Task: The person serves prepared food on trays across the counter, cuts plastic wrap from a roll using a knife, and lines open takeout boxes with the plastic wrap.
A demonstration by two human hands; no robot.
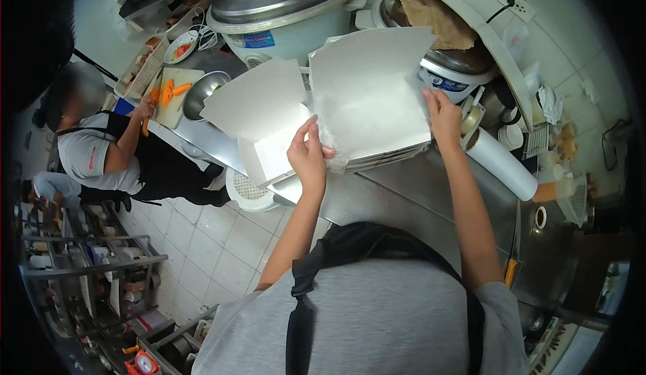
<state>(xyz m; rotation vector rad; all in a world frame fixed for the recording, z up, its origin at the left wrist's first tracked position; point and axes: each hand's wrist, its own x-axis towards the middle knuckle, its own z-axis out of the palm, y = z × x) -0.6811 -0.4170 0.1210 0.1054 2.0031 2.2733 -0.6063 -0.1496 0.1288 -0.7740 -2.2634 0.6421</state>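
Note:
An open white cardboard box (370, 102) tops a stack of similar boxes on the steel counter, its lid folded back. A thin clear plastic sheet (328, 141) lies over its inside and sticks out at the sides. My left hand (311, 151) pinches the sheet's left edge near the box's front left corner. At the right side, my right hand (444, 116) has its fingers closed on the opposite edge of the sheet; part of the grip is hidden. Left of the stack, a second open white box (266, 156) stands beside my left hand.
Behind the boxes are a large rice cooker (279, 21) and another cooker (454, 72). A white roll (501, 164) lies at the right. At the left a co-worker (108, 139) handles carrots on a cutting board (176, 112), near a metal bowl (204, 95).

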